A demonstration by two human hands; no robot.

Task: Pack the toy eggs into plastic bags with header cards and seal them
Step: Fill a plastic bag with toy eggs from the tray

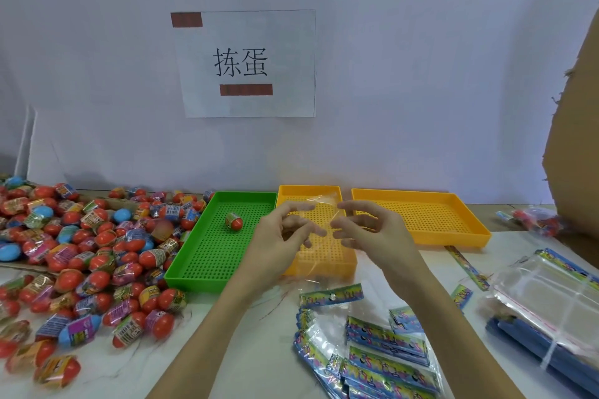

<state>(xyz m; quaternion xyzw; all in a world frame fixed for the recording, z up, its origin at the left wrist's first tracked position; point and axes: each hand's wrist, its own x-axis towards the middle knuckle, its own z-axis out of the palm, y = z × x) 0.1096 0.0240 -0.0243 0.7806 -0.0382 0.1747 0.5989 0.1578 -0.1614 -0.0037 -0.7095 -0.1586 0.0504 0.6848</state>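
A clear plastic bag [324,204] with a colourful header card [330,296] at its lower end hangs between my hands above the small yellow tray [311,193]. My left hand [282,236] and my right hand [369,230] each pinch the bag's upper end with curled fingers. A big heap of wrapped toy eggs [94,253], mostly red with some blue, covers the table's left side. One red toy egg [234,221] lies alone in the green tray [214,278].
A larger yellow tray [453,240] sits at the back right. Several flat bags with header cards [382,353] lie near the front edge. A stack of clear bags [547,295] lies at right on blue bundles. A cardboard sheet [573,139] stands at far right, some packed eggs [534,220] beside it.
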